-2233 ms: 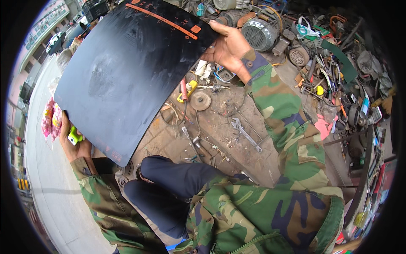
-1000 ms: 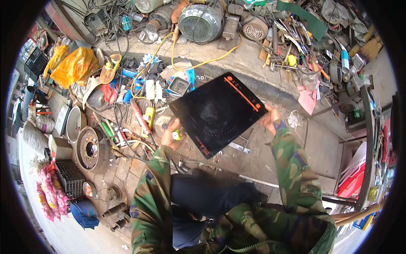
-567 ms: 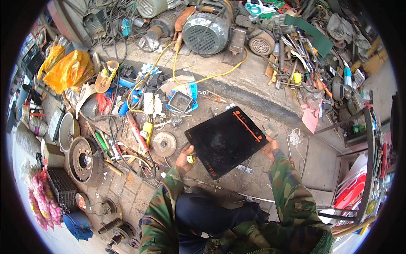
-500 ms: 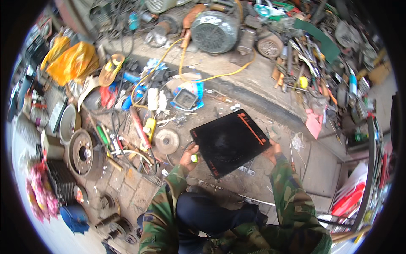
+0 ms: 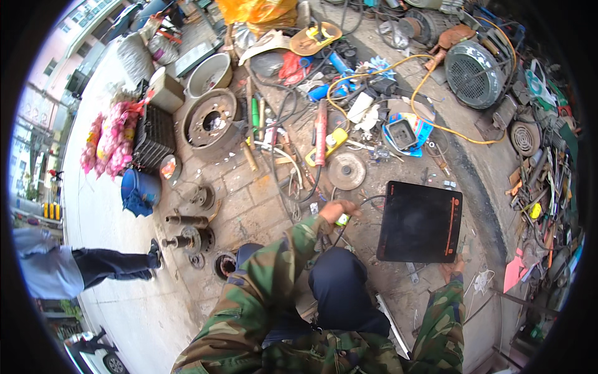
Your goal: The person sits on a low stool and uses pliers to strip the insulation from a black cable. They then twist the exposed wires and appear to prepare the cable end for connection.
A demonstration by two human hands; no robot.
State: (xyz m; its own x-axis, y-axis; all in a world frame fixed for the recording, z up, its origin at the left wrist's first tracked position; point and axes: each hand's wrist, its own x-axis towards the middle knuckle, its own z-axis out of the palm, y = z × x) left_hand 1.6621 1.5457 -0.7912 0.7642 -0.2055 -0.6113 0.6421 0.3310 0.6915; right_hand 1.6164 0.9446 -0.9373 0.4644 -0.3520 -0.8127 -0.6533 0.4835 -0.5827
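Black cooktop: centre-right, over the paved floor [image 5: 246, 193], its dark top and orange strip facing up; the black cooktop [image 5: 416, 223] may rest on the ground or hang just above it, the view does not settle which.
Right hand: at the cooktop's near right corner [image 5: 451, 269], fingers closed on the edge, tips hidden beneath.
Left hand: left of the cooktop [image 5: 335, 210], fingers curled where a dark cord [image 5: 372, 197] passes, a lime-green item [image 5: 342, 220] beside them; whether they grip either cannot be told.
Progress: judged by its looks, the cooktop is whole, with no part visibly removed; what remains is not readable here.
Pale basin: far left [image 5: 213, 67], a few scraps inside.
Tan dish: far centre [image 5: 301, 43], holding a small yellow piece.
Grey square tray: beyond the cooktop [image 5: 392, 133], its dark interior unclear.
Blue bucket: left [image 5: 132, 182], contents hidden.
Black crate: just beyond the bucket [image 5: 156, 141], pink bundles [image 5: 118, 140] at its left.
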